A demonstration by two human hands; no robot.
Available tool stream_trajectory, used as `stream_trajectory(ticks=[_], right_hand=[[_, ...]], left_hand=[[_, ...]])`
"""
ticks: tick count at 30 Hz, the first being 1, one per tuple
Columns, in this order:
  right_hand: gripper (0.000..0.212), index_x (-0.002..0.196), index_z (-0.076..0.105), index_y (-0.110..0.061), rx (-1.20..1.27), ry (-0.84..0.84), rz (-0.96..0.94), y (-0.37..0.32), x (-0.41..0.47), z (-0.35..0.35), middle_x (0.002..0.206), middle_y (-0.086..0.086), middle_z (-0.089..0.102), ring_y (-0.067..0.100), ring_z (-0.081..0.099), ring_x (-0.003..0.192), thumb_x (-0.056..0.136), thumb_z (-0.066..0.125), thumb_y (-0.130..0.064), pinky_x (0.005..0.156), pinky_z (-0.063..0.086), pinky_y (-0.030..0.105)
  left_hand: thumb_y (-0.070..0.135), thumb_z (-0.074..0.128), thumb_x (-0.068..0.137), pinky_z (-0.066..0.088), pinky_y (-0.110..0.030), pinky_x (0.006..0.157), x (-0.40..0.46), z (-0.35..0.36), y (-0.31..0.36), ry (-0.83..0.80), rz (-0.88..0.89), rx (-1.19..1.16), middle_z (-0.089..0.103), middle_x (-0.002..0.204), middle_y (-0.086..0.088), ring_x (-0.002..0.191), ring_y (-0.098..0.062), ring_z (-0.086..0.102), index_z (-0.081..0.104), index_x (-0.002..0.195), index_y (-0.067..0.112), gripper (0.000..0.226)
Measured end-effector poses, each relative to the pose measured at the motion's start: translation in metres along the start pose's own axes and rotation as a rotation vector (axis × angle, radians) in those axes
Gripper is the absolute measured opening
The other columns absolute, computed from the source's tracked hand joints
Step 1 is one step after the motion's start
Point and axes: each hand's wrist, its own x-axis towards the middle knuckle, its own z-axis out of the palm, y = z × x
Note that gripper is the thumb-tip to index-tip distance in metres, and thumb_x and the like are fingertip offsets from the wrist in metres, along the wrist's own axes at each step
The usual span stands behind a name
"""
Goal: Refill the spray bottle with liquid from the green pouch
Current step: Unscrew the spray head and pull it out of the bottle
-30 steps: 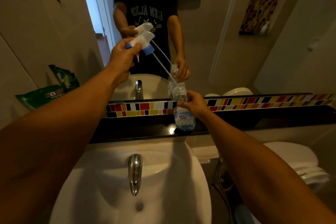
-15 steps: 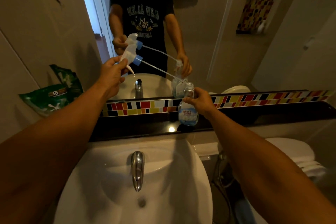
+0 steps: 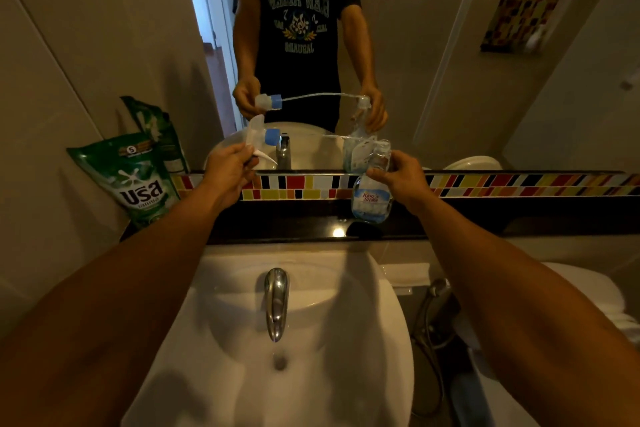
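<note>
Bathroom sink ledge (image 3: 485,218): left hand (image 3: 230,170) clasps removed sprayer head (image 3: 258,139), right hand (image 3: 401,180) clasps open spray bottle (image 3: 372,194); green pouch (image 3: 133,177) untouched, pouring remains.

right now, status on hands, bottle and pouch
Left hand holds trigger sprayer head, dip tube out. Right hand grips open spray bottle on ledge. Green pouch untouched, leaning at wall. Nothing blocking.

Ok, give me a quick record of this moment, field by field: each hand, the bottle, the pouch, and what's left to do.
left hand: holds the sprayer head, its tube level and stretching toward the bottle
right hand: grips the bottle by the neck
bottle: open, upright on the ledge, looks nearly empty
pouch: green, leaning on the wall, left end of the ledge, untouched
sink: below the ledge
left to do: pour from the pouch, refit the sprayer head
</note>
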Motion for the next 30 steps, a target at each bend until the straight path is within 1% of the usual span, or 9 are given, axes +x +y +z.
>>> stream_trajectory(ticks=[4,8,13,15,17,19,22,25,30], right_hand=[[0.042,0.128,0.065,-0.008,-0.003,-0.001,0.013,0.006,-0.001,0.001,0.12,0.009,0.074,0.026,0.071,0.109,0.088,0.08,-0.009,0.099,0.058,0.052],[0.041,0.127,0.066,-0.009,-0.024,-0.027,0.002,0.008,-0.007,0.004,0.119,0.007,0.074,0.024,0.071,0.109,0.088,0.079,-0.011,0.098,0.058,0.051],[0.037,0.122,0.066,-0.008,-0.011,-0.066,-0.06,0.007,-0.01,0.014,0.11,0.001,0.073,0.017,0.07,0.103,0.088,0.08,-0.01,0.094,0.06,0.044],[0.037,0.121,0.065,-0.012,-0.007,-0.09,-0.078,0.005,-0.009,0.021,0.107,-0.004,0.072,0.01,0.069,0.099,0.088,0.08,-0.012,0.089,0.06,0.035],[0.039,0.123,0.064,-0.013,-0.005,-0.117,-0.099,0.003,-0.007,0.03,0.109,-0.005,0.072,0.009,0.068,0.1,0.088,0.08,-0.013,0.085,0.059,0.03],[0.039,0.124,0.064,-0.012,-0.014,-0.148,-0.126,0.002,-0.004,0.04,0.112,-0.001,0.072,0.011,0.069,0.102,0.088,0.08,-0.013,0.084,0.059,0.029],[0.041,0.127,0.063,-0.012,0.0,-0.184,-0.144,0.002,0.002,0.056,0.112,-0.005,0.072,0.005,0.068,0.099,0.089,0.078,-0.011,0.075,0.057,0.019],[0.041,0.128,0.062,-0.013,-0.001,-0.221,-0.142,0.001,0.007,0.071,0.115,-0.004,0.07,0.004,0.067,0.101,0.09,0.077,-0.01,0.074,0.055,0.018],[0.034,0.121,0.06,-0.019,-0.055,-0.254,-0.172,0.001,0.016,0.088,0.103,-0.017,0.063,-0.002,0.061,0.094,0.091,0.076,-0.011,0.073,0.049,0.014]], left_hand=[[0.017,0.056,0.1,0.053,-0.026,0.075,0.0,-0.005,-0.018,0.044,-0.102,-0.137,0.07,0.103,-0.004,0.092,-0.01,0.068,0.066,0.106,0.016,0.012],[0.019,0.057,0.1,0.053,-0.029,0.083,0.001,-0.009,-0.039,0.108,-0.153,-0.175,0.072,0.101,-0.002,0.099,-0.012,0.07,0.066,0.104,0.016,0.011],[0.018,0.056,0.101,0.049,-0.025,0.072,0.003,-0.016,-0.069,0.175,-0.185,-0.094,0.069,0.105,-0.005,0.088,-0.008,0.067,0.063,0.095,0.017,0.009],[0.017,0.057,0.1,0.05,-0.024,0.069,0.007,-0.018,-0.083,0.202,-0.208,-0.023,0.068,0.097,-0.006,0.078,-0.006,0.064,0.065,0.103,0.01,0.011],[0.014,0.058,0.098,0.05,-0.019,0.053,0.011,-0.019,-0.094,0.208,-0.235,0.049,0.064,0.081,-0.006,0.058,-0.003,0.06,0.064,0.117,-0.001,0.025],[0.01,0.058,0.095,0.042,-0.016,0.043,0.016,-0.018,-0.104,0.199,-0.258,0.114,0.059,0.073,-0.006,0.045,-0.003,0.052,0.062,0.121,-0.007,0.031],[0.007,0.059,0.093,0.044,-0.019,0.053,0.021,-0.016,-0.117,0.213,-0.254,0.163,0.062,0.077,-0.007,0.058,-0.008,0.055,0.065,0.119,-0.003,0.028],[0.008,0.061,0.096,0.049,-0.023,0.061,0.026,-0.013,-0.129,0.204,-0.246,0.181,0.066,0.087,-0.007,0.074,-0.011,0.063,0.064,0.122,0.002,0.027],[0.006,0.061,0.096,0.051,-0.024,0.066,0.033,-0.009,-0.142,0.187,-0.26,0.25,0.067,0.096,-0.012,0.078,-0.014,0.064,0.064,0.122,0.0,0.026]])
